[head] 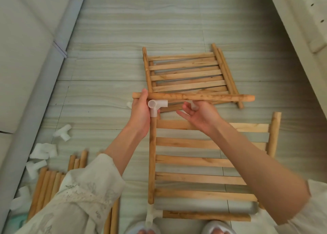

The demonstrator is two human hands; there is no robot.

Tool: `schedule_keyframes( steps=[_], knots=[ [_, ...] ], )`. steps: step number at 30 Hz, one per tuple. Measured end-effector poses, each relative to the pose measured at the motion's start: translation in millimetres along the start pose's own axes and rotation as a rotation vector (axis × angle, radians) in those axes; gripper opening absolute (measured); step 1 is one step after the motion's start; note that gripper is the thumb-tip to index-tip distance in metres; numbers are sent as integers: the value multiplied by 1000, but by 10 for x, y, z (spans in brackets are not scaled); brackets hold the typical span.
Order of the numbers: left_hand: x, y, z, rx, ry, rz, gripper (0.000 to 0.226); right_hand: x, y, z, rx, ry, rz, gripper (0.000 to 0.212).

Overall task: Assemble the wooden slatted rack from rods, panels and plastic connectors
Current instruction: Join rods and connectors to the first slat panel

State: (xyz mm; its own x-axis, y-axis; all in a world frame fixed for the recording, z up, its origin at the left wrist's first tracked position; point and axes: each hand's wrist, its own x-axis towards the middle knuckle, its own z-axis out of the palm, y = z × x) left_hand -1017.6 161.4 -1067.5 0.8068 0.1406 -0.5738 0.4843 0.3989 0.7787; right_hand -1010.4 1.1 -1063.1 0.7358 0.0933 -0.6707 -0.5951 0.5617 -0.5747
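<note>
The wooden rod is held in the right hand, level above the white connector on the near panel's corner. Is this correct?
Not quite: the head view shows the left hand gripping the wooden rod, not the right. It is held level above the white connector on the near panel, as you said.
</note>
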Motion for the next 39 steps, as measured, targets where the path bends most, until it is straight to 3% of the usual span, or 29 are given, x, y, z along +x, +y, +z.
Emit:
schedule_keyframes(
  steps=[2, 6, 10, 12, 16, 20, 25, 27, 29, 34, 39],
  knots=[
    [6, -14, 1, -5, 22, -2, 43, -62, 9, 19, -83, -10, -45, 30],
    [15, -24, 6, -31, 44, 9, 44, -216, -88, -9, -603, 115, -30, 16],
    [40, -34, 34, -28, 85, 1, 42, -453, -264, -138, -915, -107, 105, 6],
    [48, -40, 49, -27, 105, -1, 45, -526, -311, -135, -997, -113, -6, 17],
    [21, -25, 39, -41, 100, -13, 43, -512, -389, 82, -1035, 46, -400, 19],
    [-10, -22, 37, -1, 96, 17, 44, -587, -529, 309, -1144, -85, -413, 30],
    [-55, -1, 73, 19, 56, 65, 31, -510, -592, 409, -1837, 8, -722, 30],
    [-86, 8, 82, 39, 38, 87, 34, -428, -514, 426, -2188, 18, -764, 41],
    [-93, 21, 79, 65, 28, 110, 23, -385, -425, 483, -2382, -51, -798, 50],
    [-98, 26, 61, 71, -9, 123, 17, -320, -355, 548, -2415, -251, -924, 44],
    [-159, 20, 55, 142, -42, 255, 15, -342, -552, 402, -2456, -171, -839, 32]
  ],
)
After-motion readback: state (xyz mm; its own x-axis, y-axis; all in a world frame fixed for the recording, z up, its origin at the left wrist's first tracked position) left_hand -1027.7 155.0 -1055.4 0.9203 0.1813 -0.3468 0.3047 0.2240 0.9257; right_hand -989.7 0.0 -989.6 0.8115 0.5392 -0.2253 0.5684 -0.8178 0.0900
